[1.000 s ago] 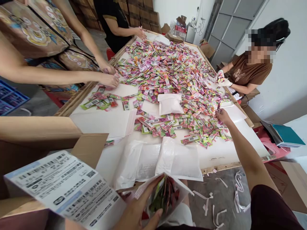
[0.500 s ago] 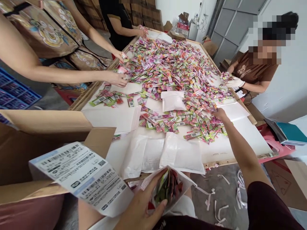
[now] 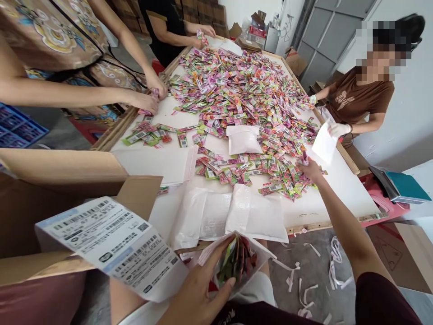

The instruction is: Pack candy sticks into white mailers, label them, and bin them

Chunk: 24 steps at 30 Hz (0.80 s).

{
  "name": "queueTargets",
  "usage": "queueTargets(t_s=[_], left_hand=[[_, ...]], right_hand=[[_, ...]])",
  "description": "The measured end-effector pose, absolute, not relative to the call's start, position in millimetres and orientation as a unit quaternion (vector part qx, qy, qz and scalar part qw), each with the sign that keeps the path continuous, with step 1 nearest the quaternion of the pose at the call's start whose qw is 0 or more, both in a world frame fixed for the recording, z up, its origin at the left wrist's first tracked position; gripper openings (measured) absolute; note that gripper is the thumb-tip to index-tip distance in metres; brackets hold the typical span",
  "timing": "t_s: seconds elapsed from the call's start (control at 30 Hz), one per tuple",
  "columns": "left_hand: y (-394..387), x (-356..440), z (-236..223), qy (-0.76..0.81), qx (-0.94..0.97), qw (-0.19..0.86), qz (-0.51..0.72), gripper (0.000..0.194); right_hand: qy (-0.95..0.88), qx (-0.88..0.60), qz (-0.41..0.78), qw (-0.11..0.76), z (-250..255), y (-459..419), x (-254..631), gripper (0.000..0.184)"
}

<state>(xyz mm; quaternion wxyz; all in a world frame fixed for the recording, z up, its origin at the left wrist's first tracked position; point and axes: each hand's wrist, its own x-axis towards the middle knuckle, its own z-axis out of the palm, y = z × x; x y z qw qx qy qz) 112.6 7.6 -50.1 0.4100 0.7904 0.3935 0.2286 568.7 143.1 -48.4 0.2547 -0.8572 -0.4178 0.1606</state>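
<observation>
My left hand [image 3: 204,282] grips an opened white mailer bag [image 3: 262,266] in front of my lap, thumb at its mouth. Inside it, several green and red snack packets [image 3: 238,259] stand on edge. At the right of the table, the fingers of my right hand [image 3: 311,172] are closed on a purplish snack packet [image 3: 305,158], beside a big heap of similar packets [image 3: 233,95]. Filled white mailer bags [image 3: 257,212] lie along the near table edge, and a smaller one [image 3: 241,141] rests by the heap. A printed label sheet [image 3: 115,248] extends left of my left hand.
An open cardboard box [image 3: 138,192] stands at the near left, close to flat white mailers [image 3: 158,164]. Co-workers' hands [image 3: 149,97] work at the left side, and a gloved hand [image 3: 340,130] holds a white bag [image 3: 325,142] on the right. Paper strips [image 3: 306,289] litter the floor.
My right hand has shifted slightly down and left. The co-worker on the right now holds up a white bag; the nearer left co-worker's hands have drawn back from the heap with packets.
</observation>
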Motion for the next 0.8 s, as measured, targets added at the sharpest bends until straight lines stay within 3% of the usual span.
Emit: queueTargets(t_s=[0.2,0.3,0.47,0.8], left_hand=[[6,110,-53,0.391,0.790,0.414,0.228,0.061],[7,108,-53,0.395,0.789,0.411,0.230,0.062],[9,108,-51,0.376,0.804,0.407,0.214,0.069],[4,107,-47,0.360,0.810,0.417,0.200,0.076]], right_hand=[[-0.622,-0.768,0.147,0.036,-60,149,515,0.021],[-0.632,-0.766,0.106,0.055,-53,155,491,0.011],[-0.700,-0.703,0.057,0.114,-43,193,421,0.019],[-0.736,-0.661,0.133,0.058,-62,280,339,0.019]])
